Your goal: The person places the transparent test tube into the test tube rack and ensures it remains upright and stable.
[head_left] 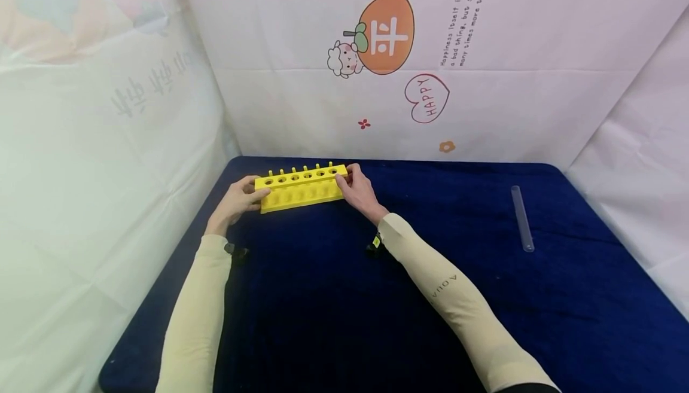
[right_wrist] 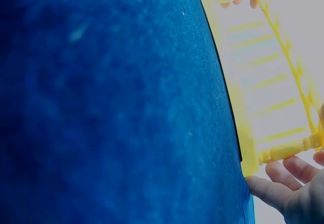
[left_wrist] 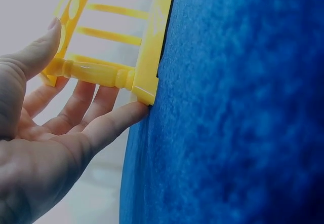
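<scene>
A yellow test tube rack (head_left: 301, 192) stands upright near the back left of the table, a row of round holes along its top and short pegs behind them. My left hand (head_left: 237, 203) grips its left end, the thumb at the top plate and the fingers around the end post (left_wrist: 96, 73). At the other end my right hand (head_left: 360, 192) holds the rack, thumb over the top corner. In both wrist views the rack's base runs close along the blue cloth. No tubes show in its holes.
A clear test tube (head_left: 522, 219) lies on the right side of the dark blue table (head_left: 430, 231). White printed curtains (head_left: 301, 34) enclose the back and both sides. The left curtain (head_left: 124, 189) hangs close by the left arm.
</scene>
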Available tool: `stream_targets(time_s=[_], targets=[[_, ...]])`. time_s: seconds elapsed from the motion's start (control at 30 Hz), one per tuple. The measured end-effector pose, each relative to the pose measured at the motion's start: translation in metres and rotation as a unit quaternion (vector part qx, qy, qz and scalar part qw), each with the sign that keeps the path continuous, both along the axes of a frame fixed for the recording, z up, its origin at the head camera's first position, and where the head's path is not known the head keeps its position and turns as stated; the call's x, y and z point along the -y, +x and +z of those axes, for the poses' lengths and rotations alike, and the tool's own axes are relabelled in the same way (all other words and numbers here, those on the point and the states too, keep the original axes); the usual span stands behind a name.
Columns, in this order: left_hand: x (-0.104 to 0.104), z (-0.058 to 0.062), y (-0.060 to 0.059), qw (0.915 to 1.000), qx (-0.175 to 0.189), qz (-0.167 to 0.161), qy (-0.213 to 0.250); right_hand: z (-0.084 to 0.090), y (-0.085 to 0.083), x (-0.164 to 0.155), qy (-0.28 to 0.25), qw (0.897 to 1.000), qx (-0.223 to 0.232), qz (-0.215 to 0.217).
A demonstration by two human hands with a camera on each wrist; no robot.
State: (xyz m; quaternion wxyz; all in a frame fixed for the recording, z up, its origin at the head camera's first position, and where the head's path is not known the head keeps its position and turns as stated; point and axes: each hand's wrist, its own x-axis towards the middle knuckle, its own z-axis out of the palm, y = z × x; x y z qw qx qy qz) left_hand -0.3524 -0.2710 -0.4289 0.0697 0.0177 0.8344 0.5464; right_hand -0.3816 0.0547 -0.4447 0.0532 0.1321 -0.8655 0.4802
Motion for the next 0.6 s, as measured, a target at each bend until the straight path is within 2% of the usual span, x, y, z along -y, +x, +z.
stream_targets(time_s=[0.3,0.6], targets=[[-0.0025,-0.0021,-0.0039,1.0,0.002,0.002,0.0,-0.0001,-0.0008,-0.0054,0.0,1.0,0.002,0.002],[-0.0053,-0.0006,-0.0016,1.0,0.002,-0.002,0.002,-0.0006,0.0001,-0.0073,0.001,1.0,0.0,-0.003]])
